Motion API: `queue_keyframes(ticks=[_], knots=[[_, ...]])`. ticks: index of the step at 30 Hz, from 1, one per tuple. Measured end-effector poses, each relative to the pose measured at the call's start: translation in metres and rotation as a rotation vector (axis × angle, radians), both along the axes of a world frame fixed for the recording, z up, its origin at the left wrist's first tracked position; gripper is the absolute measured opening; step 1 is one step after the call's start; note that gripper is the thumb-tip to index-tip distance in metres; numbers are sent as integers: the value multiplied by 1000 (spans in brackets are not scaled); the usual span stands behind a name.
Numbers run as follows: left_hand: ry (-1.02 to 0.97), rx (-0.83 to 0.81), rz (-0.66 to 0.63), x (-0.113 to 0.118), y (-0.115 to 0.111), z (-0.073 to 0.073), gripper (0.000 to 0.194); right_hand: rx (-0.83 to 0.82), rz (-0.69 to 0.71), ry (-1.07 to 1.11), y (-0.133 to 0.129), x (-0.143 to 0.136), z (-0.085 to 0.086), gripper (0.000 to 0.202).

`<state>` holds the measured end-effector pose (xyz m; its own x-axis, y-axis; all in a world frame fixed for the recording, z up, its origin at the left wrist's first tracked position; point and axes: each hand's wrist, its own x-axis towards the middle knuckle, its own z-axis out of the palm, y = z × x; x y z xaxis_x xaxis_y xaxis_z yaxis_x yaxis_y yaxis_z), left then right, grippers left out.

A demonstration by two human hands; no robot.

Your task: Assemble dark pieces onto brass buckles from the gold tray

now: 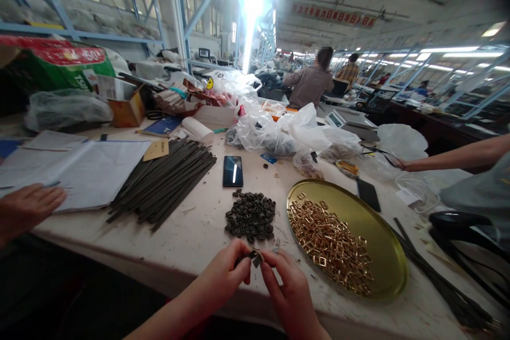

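Note:
Both hands meet at the table's front edge, just below a heap of small dark loops [250, 215]. Pinched fingers of my left hand [231, 271] hold a small dark strip piece [256, 259]. My right hand [283, 279] grips the same piece from the other side with thumb and forefinger. Fingers hide much of it, so its exact shape is unclear. Right of the hands, a round gold tray [388, 255] bears many small gold-coloured buckles [329, 239]. A bundle of long dark strips [171, 180] lies to the left.
A phone [232, 171] lies behind the loops. Clear plastic bags [279, 130] fill the table's back. Another person's hand [32, 204] rests by open papers [95, 170] at left. Another person's arm [458, 154] reaches in at right, above more dark strips [442, 281].

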<state>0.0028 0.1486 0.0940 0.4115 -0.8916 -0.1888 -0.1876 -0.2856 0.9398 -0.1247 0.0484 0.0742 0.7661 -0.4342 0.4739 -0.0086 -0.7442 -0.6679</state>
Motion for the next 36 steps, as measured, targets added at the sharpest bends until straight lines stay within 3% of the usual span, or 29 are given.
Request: queue_keyframes(ticks=[4,9,13,17,23,25,28,29,33,36], knots=[[-56,-5,6,-1,2,-6,12,-34,4,55,-1,-1,0,21],[-108,-33,-42,-2,8,-7,43,31,-2,42,-3,4,1,18],[-97,-15,-101,-1,8,-1,49,323,20,89,-6,9,-4,22],[15,-157,-162,0,5,3,38,733,25,123,-10,11,-11,34],[291,-145,-125,3,0,-15,34,1011,108,108,0,17,-21,39],[303,-134,-98,6,-1,-21,36,996,133,139,-2,20,-23,38],[335,-64,-47,11,0,-20,43,754,76,178,-33,24,-16,35],[351,-37,-24,12,1,-19,46,636,-9,153,-53,25,-10,36],[369,6,73,17,4,-21,57,477,-403,4,-145,14,27,54],[355,-4,119,19,-1,-32,66,292,-539,-6,-173,10,45,47]])
